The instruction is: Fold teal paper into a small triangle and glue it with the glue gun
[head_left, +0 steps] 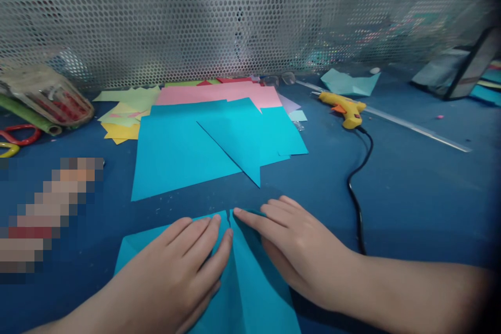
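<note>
A sheet of blue paper (252,276) lies in front of me at the bottom of the head view, with a crease running down it and a short split at its top edge. My left hand (183,261) rests over the sheet's left part, fingers together, their tips pressing beside the split. My right hand (293,240) grips the top edge just right of the split, index finger stretched along it and the other fingers bent. Its thumb is hidden. Beyond my hands, a blue paper triangle (240,148) lies on larger blue sheets (176,146).
Pink paper (219,95) and yellow-green scraps (129,102) lie behind. A yellow glue gun (344,107) with a black cord (354,193) is at right, near a clear ruler (418,128). Red-handled scissors (21,134) and a plastic jar (58,96) are left. A perforated metal panel (195,21) stands behind.
</note>
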Tool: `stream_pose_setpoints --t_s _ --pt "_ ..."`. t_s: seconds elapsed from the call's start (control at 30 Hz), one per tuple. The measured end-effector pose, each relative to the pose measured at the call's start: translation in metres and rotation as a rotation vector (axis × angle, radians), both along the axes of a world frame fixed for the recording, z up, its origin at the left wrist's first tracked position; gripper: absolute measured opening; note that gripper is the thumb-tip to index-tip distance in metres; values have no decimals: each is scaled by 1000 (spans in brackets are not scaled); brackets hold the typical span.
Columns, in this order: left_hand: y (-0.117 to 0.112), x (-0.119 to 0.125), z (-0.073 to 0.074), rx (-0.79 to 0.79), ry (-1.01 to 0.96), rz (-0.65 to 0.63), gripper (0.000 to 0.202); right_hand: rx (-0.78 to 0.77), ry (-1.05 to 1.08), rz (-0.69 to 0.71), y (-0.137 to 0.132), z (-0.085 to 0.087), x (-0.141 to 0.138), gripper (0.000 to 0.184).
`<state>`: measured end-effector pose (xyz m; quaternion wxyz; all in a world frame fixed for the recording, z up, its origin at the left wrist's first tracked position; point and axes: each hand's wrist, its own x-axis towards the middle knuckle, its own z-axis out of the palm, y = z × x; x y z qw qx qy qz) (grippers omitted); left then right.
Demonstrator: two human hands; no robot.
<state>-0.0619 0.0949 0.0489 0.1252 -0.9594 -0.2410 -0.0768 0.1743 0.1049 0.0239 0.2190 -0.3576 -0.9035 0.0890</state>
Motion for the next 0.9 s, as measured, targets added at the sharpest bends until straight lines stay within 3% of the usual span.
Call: stream_pose_setpoints --t_s 0.23,0.3,0.43,0.63,0.8,0.9 --pt "-2 -1 -1 -79 94 -6 37 2 -4 -10 2 0 0 44" --pt "-4 -4 -4 -86 66 30 43 3 -4 -11 1 0 1 44" --pt "-12 -10 -13 -69 42 20 76 -2 -18 -18 0 0 2 45" --pt "-22 -9 -10 -83 163 112 61 -4 -18 -27 1 2 1 45" --pt "-24 -14 -21 -147 107 117 81 -92 29 -55 4 5 0 38" --pt "-23 -19 -33 -119 32 104 87 -235 81 -54 9 7 1 31"
